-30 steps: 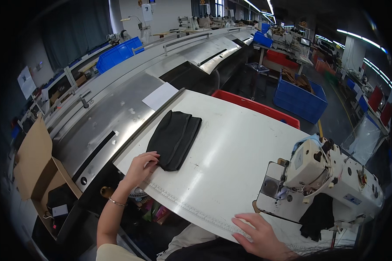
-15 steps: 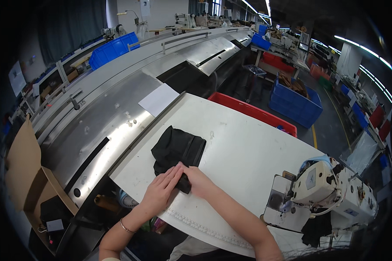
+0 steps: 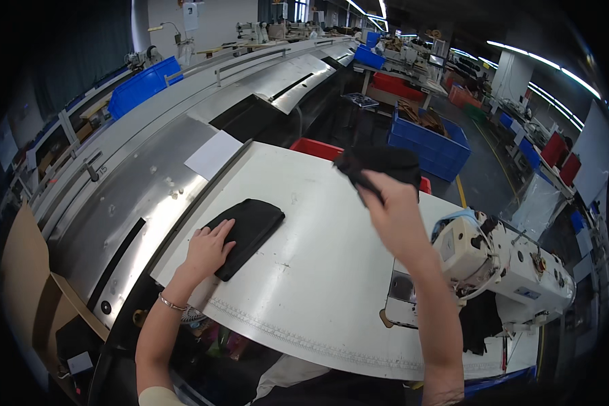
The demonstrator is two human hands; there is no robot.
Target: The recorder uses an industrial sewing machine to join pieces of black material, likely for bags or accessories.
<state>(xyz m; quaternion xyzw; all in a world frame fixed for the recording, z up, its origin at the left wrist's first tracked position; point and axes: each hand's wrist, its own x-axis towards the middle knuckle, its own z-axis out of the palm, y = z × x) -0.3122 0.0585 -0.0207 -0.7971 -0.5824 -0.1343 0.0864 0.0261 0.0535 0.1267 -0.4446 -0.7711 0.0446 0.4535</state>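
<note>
On the white tabletop [image 3: 318, 257] lies a flat black fabric piece [image 3: 254, 230] with one rounded edge. Resting on its left part, with fingers spread, is my left hand [image 3: 208, 252]; it holds nothing. Farther right, raised over the far edge of the table, my right hand [image 3: 398, 213] grips another black fabric piece [image 3: 389, 161] between thumb and fingers. That piece is bunched near the grip, and its exact shape is hard to make out.
A sewing machine [image 3: 504, 260] stands at the table's right, black cloth [image 3: 480, 325] hanging by it. A red bin [image 3: 314, 147] is behind the table, a blue crate [image 3: 430, 145] beyond. Along the left runs a metal counter [image 3: 135, 196], with an open cardboard box [image 3: 30, 271] near it.
My hands have separated. The right one has lifted a black fabric piece up and to the right; the left one has moved leftward and rests on the flat piece. The view has shifted.
</note>
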